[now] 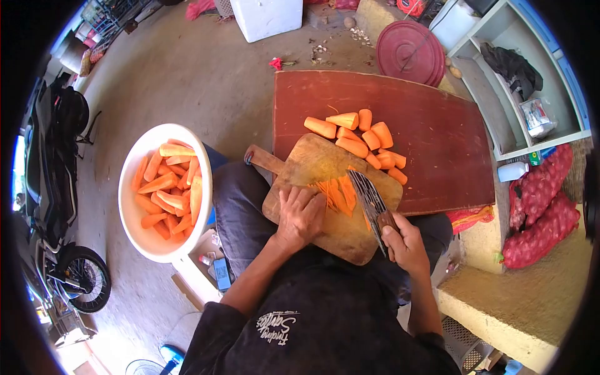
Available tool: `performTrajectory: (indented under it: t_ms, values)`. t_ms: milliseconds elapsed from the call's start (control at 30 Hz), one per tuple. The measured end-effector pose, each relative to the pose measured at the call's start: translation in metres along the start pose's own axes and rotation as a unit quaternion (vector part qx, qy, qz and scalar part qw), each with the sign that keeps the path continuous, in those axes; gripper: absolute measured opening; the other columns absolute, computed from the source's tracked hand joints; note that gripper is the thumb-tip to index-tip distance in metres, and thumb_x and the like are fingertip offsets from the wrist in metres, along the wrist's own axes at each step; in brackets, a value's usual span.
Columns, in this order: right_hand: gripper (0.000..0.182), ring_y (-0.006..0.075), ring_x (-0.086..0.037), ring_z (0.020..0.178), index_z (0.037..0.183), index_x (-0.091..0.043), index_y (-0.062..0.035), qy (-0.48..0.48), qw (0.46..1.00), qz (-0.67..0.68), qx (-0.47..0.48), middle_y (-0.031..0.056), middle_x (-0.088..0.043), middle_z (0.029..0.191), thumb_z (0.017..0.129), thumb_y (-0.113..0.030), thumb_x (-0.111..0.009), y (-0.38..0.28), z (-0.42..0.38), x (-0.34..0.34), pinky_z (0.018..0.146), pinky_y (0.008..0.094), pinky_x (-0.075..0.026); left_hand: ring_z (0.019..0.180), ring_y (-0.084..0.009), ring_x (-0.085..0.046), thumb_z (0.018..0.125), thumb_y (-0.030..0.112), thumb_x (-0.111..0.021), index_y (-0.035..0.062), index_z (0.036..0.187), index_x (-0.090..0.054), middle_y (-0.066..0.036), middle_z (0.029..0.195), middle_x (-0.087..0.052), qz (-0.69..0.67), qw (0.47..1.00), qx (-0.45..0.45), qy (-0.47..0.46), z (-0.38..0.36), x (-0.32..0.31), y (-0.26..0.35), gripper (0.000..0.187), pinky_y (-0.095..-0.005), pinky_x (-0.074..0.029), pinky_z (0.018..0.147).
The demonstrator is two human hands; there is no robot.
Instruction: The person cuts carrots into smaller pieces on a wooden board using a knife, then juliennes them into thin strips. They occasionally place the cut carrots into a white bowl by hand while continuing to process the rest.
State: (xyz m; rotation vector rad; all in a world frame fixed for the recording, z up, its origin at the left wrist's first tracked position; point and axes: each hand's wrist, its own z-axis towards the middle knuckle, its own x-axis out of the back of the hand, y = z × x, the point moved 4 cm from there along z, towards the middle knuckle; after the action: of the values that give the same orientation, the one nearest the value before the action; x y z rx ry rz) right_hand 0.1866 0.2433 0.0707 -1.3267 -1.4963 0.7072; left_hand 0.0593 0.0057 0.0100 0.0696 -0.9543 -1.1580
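Observation:
A round-cornered wooden cutting board [350, 240] with a handle lies tilted across my lap and the edge of the red table. Thin carrot slices and strips [339, 195] are spread on its middle. My left hand [300, 215] presses down on their left end with bent fingers, hiding part of them. My right hand [405, 242] is closed round the wooden handle of a kitchen knife [367, 195]. Its broad blade stands on the board just right of the slices, with bits of carrot by the edge. Peeled carrot chunks [365, 137] are piled beyond the board.
A white bucket [128, 219] full of peeled carrots stands to my left. The red tabletop [440, 144] reaches to the far right. Red mesh sacks [540, 234] and an open shelf [500, 94] are at the right. A motorcycle [75, 275] stands far left; a white box [269, 19] is ahead.

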Motion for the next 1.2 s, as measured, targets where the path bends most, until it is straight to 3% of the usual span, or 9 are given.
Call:
performTrajectory:
  t_ms: [133,233,333,467,767,967,1067,1167,1200]
  values:
    - [0.032,0.0100,-0.060,0.067,0.134,-0.067,0.0010,0.000,0.999,0.006,-0.042,0.0025,-0.059,0.073,0.111,-0.022,-0.064,0.007,-0.010,0.003,0.063,0.0315,-0.048,0.105,-0.0302,-0.066,0.083,0.009,-0.085,0.0058,0.107,-0.078,-0.009,0.112,-0.072,-0.002,0.998,-0.005,-0.061,0.010,-0.007,0.005,0.025,-0.0489,-0.044,0.095]
    - [0.034,0.0166,-0.066,0.068,0.136,-0.066,0.0027,-0.013,1.000,-0.025,0.000,0.0087,-0.062,0.076,0.110,-0.020,-0.065,0.005,-0.020,-0.002,0.065,0.0356,-0.052,0.114,-0.0301,-0.065,0.083,0.011,-0.084,0.0057,0.108,-0.079,-0.010,0.119,-0.072,0.017,0.994,-0.048,-0.101,0.017,-0.010,0.007,0.026,-0.0511,-0.042,0.099]
    - [0.036,0.0326,-0.073,0.073,0.137,-0.065,0.0037,-0.005,0.992,-0.102,0.076,0.0203,-0.068,0.083,0.110,-0.020,-0.066,-0.004,-0.024,-0.015,0.071,0.0424,-0.056,0.120,-0.0295,-0.063,0.085,0.013,-0.080,0.0050,0.110,-0.079,-0.010,0.123,-0.070,0.026,0.985,-0.090,-0.145,0.014,-0.019,0.008,0.026,-0.0520,-0.041,0.102]
    - [0.040,0.0523,-0.073,0.091,0.142,-0.061,0.0032,-0.014,0.988,-0.132,0.080,0.0323,-0.073,0.097,0.110,-0.020,-0.066,-0.008,-0.023,-0.030,0.077,0.0518,-0.058,0.121,-0.0280,-0.060,0.088,0.015,-0.075,0.0042,0.112,-0.078,-0.008,0.123,-0.066,0.042,0.981,-0.093,-0.166,0.006,-0.028,0.006,0.027,-0.0526,-0.041,0.106]
    - [0.041,0.0551,-0.072,0.090,0.140,-0.054,0.0027,-0.014,0.964,-0.241,0.116,0.0331,-0.073,0.098,0.111,-0.024,-0.062,-0.014,0.015,-0.056,0.077,0.0608,-0.057,0.120,-0.0272,-0.060,0.085,0.015,-0.074,0.0051,0.115,-0.079,-0.006,0.122,-0.065,0.035,0.982,-0.081,-0.168,0.002,-0.028,0.005,0.032,-0.0509,-0.041,0.105]
    - [0.040,0.0549,-0.072,0.092,0.140,-0.056,0.0028,-0.023,0.974,-0.211,0.075,0.0341,-0.073,0.099,0.111,-0.024,-0.062,-0.011,-0.001,-0.049,0.080,0.0595,-0.058,0.120,-0.0265,-0.061,0.082,0.014,-0.074,0.0054,0.115,-0.078,-0.007,0.122,-0.067,0.036,0.983,-0.090,-0.155,0.003,-0.024,0.003,0.034,-0.0509,-0.041,0.106]
    - [0.039,0.0546,-0.072,0.094,0.139,-0.057,0.0027,0.011,0.966,-0.218,0.137,0.0339,-0.073,0.098,0.110,-0.022,-0.063,-0.015,0.016,-0.052,0.081,0.0590,-0.057,0.120,-0.0267,-0.062,0.082,0.013,-0.074,0.0049,0.115,-0.078,-0.008,0.122,-0.068,0.027,0.986,-0.090,-0.138,-0.003,-0.030,0.003,0.034,-0.0513,-0.041,0.106]
    - [0.040,0.0547,-0.072,0.094,0.140,-0.057,0.0034,-0.035,0.980,-0.188,0.053,0.0345,-0.072,0.100,0.110,-0.022,-0.063,-0.026,0.003,-0.045,0.081,0.0594,-0.056,0.120,-0.0269,-0.062,0.082,0.013,-0.075,0.0047,0.113,-0.078,-0.007,0.122,-0.069,0.029,0.986,-0.090,-0.137,0.001,-0.027,-0.002,0.033,-0.0520,-0.040,0.107]
    - [0.040,0.0548,-0.072,0.095,0.140,-0.057,0.0033,-0.026,0.977,-0.200,0.073,0.0345,-0.072,0.100,0.110,-0.022,-0.062,-0.023,0.005,-0.048,0.082,0.0595,-0.056,0.120,-0.0270,-0.062,0.082,0.013,-0.075,0.0046,0.113,-0.078,-0.007,0.122,-0.069,0.027,0.986,-0.085,-0.142,0.000,-0.026,0.000,0.032,-0.0523,-0.040,0.107]
